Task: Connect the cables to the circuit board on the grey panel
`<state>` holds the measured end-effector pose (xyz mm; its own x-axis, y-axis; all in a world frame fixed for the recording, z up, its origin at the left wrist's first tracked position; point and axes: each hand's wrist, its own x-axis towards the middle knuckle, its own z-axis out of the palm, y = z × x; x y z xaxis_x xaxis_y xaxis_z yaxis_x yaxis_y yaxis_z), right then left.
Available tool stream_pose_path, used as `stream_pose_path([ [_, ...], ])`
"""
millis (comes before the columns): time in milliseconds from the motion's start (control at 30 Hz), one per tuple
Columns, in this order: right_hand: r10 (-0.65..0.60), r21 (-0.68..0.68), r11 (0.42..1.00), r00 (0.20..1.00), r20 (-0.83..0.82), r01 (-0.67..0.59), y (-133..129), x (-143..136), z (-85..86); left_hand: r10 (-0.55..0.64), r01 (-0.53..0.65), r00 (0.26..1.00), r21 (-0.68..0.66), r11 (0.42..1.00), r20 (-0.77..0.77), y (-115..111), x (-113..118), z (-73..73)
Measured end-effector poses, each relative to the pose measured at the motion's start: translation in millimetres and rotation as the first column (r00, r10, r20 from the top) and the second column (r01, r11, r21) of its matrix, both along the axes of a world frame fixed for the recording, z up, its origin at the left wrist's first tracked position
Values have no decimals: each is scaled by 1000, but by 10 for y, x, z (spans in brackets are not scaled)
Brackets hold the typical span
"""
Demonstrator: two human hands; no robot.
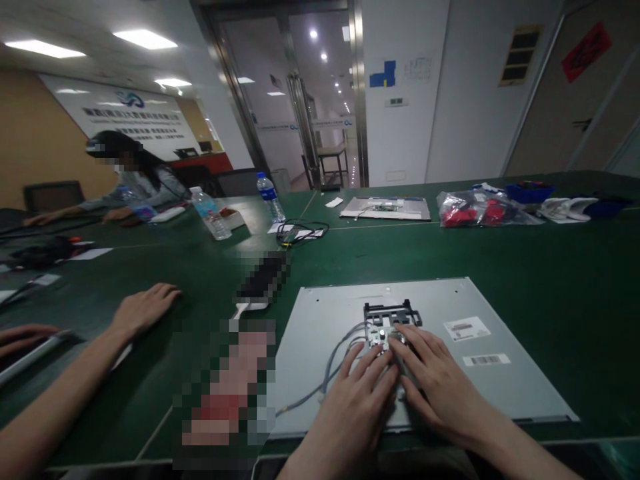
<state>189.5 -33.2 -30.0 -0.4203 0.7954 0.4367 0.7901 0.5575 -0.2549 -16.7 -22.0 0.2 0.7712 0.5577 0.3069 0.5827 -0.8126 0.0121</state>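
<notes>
A flat grey metal panel (420, 400) lies in front of me on the green table, with a dark plastic bracket (393, 312) on its upper middle. At the bracket's lower part sits a small circuit board (376, 335), with grey cables (330, 367) running from it to the left. My left hand (363, 390) is closed at the board's lower edge, fingertips on it, thumb hidden. My right hand (437, 370) grips the board's right side with its fingers. Both hands partly cover the board, so their exact hold is hard to see.
Left of the panel lie a phone (263, 277) and a blurred pinkish item (237, 373). Another person's arm (145, 313) rests further left. Behind are bottles (270, 197), a coiled black cable (303, 231), a second panel (415, 209) and plastic bags (485, 210). Someone sits at far left.
</notes>
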Motion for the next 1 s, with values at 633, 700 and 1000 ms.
stream_pose_path([
  [633,73,124,991,959,-274,-40,-51,82,123,1,-24,925,56,998,380,-89,-91,305],
  [700,67,145,989,952,-299,-24,-64,95,152,55,-82,928,58,995,369,-78,-158,356],
  [1000,-37,84,995,962,-270,62,-284,346,174,277,-276,934,-39,960,227,-310,-453,228],
])
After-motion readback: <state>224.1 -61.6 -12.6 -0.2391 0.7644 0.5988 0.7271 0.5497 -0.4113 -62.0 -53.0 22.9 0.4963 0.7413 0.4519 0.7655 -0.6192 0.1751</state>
